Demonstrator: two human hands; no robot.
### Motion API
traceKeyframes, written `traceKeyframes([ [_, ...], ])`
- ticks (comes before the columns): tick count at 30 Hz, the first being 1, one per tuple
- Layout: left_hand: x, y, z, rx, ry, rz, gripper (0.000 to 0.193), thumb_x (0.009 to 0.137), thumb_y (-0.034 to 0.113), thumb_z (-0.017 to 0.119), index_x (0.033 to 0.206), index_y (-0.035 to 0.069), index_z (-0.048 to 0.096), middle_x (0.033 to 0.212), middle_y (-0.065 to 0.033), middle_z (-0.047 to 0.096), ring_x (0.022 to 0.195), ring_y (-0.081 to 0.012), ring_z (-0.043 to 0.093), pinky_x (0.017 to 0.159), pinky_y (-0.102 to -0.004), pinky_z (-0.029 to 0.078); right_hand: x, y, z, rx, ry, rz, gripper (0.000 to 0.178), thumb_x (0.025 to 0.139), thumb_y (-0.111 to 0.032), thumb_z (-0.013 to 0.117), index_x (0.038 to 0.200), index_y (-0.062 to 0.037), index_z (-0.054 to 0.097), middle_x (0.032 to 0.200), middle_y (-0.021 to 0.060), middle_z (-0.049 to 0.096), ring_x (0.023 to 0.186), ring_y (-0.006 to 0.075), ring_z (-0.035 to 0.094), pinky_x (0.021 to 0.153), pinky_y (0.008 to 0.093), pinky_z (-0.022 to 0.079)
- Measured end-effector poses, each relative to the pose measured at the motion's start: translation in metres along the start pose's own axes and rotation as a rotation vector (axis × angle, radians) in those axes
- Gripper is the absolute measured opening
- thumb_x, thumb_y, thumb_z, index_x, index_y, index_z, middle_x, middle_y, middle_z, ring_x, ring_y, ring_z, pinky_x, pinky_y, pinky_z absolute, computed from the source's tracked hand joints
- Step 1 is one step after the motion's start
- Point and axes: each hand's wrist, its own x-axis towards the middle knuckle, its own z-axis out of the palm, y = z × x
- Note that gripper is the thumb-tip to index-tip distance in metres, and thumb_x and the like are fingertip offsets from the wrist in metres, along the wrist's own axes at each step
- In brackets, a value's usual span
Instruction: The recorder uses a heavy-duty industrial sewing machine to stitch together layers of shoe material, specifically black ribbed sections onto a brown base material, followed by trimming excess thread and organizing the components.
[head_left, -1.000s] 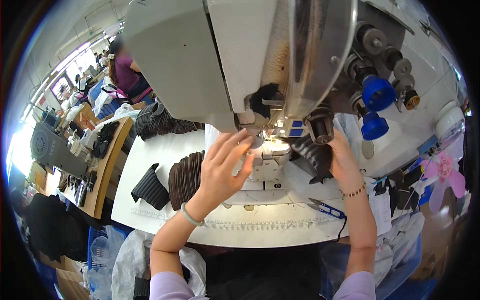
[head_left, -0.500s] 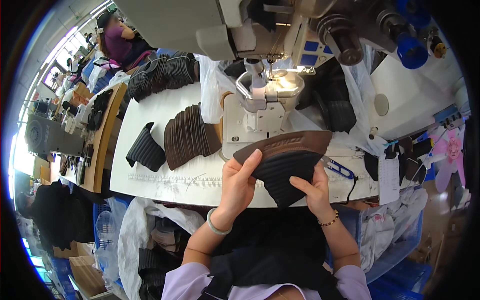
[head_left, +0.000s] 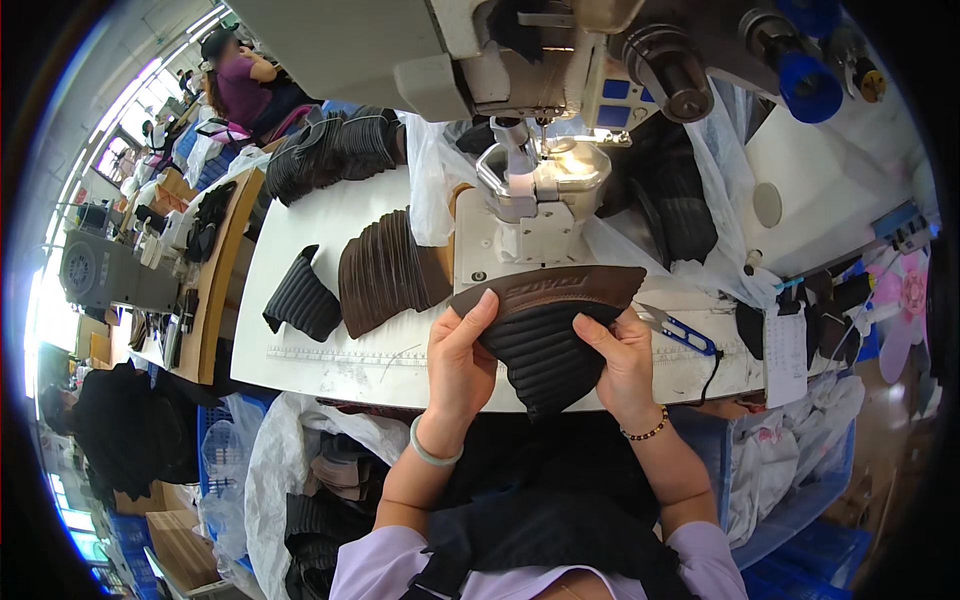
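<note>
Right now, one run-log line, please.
left hand: pinching brown-and-black ribbed piece, left side | right hand: pinching it, right side | sewing machine: beyond piece, light on | blue-handled snips: on white table

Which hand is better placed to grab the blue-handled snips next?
Likely the right hand: it's beside the blue-handled snips, while the left hand is across the ribbed piece. Both hands hold that piece.

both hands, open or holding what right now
Left hand: closed, holding the brown-and-black piece at its left.
Right hand: closed, holding the same piece's right.
</note>
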Motion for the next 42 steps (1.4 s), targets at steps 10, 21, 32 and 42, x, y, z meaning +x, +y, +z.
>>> traceKeyframes([
  [10,0.003,0.005,-0.002,-0.013,0.0,0.009,0.022,0.097,0.015,0.056,0.112,0.0,0.059,0.107,-0.0106,0.067,0.096,-0.0154,0.065,0.084,-0.0282,0.05,0.001,-0.003,0.012,-0.082,-0.022,-0.004,0.024,0.09,-0.004,0.065,0.113,0.0001,0.062,0.111,0.0059,0.065,0.098,0.013,0.061,0.09,0.0277,0.048],
  [21,-0.004,0.008,-0.022,-0.042,-0.073,-0.157,0.047,0.102,0.032,0.04,0.124,-0.006,0.056,0.111,-0.0095,0.066,0.102,-0.0145,0.06,0.089,-0.0274,0.046,-0.008,-0.013,0.014,-1.775,-0.364,-1.178,0.037,0.084,-0.017,0.057,0.116,-0.029,0.071,0.114,-0.011,0.065,0.075,0.0126,0.045,0.062,0.0224,0.033],
  [32,-0.003,0.007,-0.035,-0.131,-0.126,-0.195,0.051,0.098,0.03,0.037,0.126,-0.009,0.055,0.116,-0.0136,0.066,0.101,-0.0184,0.062,0.09,-0.0307,0.046,-0.008,-0.009,0.018,-1.838,-0.456,-1.076,0.036,0.086,-0.014,0.054,0.114,-0.0268,0.072,0.123,-0.0145,0.064,0.077,0.0129,0.044,0.066,0.0232,0.033],
  [42,0.005,0.024,-0.03,0.181,-0.259,-0.103,0.046,0.092,0.012,0.049,0.133,-0.008,0.049,0.124,-0.0127,0.062,0.109,-0.0164,0.059,0.097,-0.03,0.044,-0.009,-0.001,0.031,-1.911,-0.5,-0.924,0.034,0.086,-0.013,0.056,0.118,-0.0166,0.068,0.126,-0.0066,0.062,0.079,0.0161,0.046,0.069,0.0261,0.038],
])
